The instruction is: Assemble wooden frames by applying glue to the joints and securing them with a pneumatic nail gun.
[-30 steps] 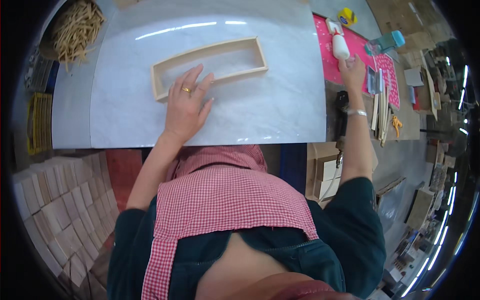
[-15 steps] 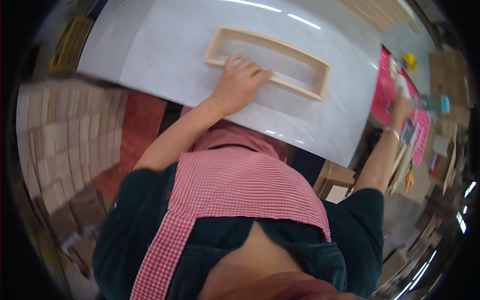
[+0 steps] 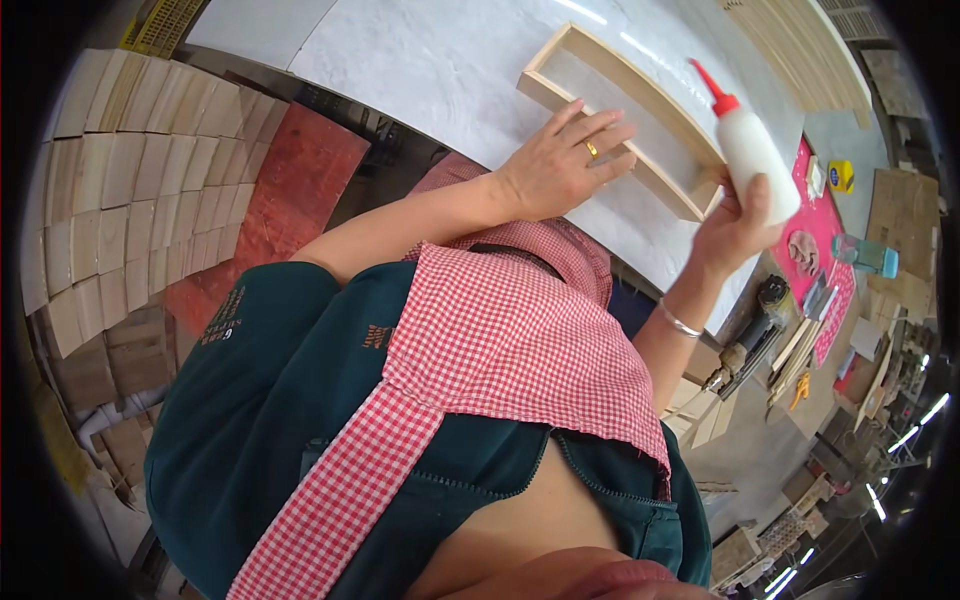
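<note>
Slanting with its red nozzle uppermost, a white squeeze bottle [image 3: 758,165] is held up by the right hand [image 3: 740,228], whose fingers are closed around its lower part. The nozzle leans left, toward the long rectangular wooden frame [image 3: 663,185] just beside it. That frame is open in the middle and lies at an angle on the pale, glossy counter [image 3: 420,85]. The left hand [image 3: 560,168] is palm down over the frame's near side, its fingers loosely spread and gripping nothing; whether they press on the wood I cannot tell. A gold ring [image 3: 591,149] sits on one of them, and a silver bracelet [image 3: 680,320] circles the right wrist.

To the right, a pink sheet [image 3: 825,215] carries a crumpled cloth [image 3: 802,250], with a blue-capped clear bottle [image 3: 865,254] and a yellow container [image 3: 841,177] near it. Light wooden strips [image 3: 795,60] lie side by side beyond the frame. On the left, wooden blocks [image 3: 110,170] are stacked in rows beside a red board [image 3: 300,190].
</note>
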The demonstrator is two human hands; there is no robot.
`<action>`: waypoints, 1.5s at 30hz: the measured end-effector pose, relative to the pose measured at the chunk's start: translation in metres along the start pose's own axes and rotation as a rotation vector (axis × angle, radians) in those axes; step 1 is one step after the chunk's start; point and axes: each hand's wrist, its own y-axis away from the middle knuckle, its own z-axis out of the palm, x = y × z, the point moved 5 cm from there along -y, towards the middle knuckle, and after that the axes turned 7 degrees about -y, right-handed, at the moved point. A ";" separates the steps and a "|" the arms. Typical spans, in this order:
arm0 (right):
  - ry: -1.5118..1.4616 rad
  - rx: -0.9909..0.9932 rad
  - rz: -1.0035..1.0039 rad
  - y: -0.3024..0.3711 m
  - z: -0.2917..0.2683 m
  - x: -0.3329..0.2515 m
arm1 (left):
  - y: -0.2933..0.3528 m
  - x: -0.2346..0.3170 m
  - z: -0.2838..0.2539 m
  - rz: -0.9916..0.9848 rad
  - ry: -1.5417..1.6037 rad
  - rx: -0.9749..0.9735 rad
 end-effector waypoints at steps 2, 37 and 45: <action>-0.011 -0.092 0.115 0.019 0.017 0.007 | 0.007 0.002 0.005 -0.002 -0.003 -0.025; 0.454 -0.479 0.162 0.032 0.089 0.030 | 0.016 0.003 0.006 0.014 0.061 -0.041; 0.621 -0.498 0.120 0.032 0.093 0.022 | 0.017 0.003 0.010 0.013 0.075 -0.056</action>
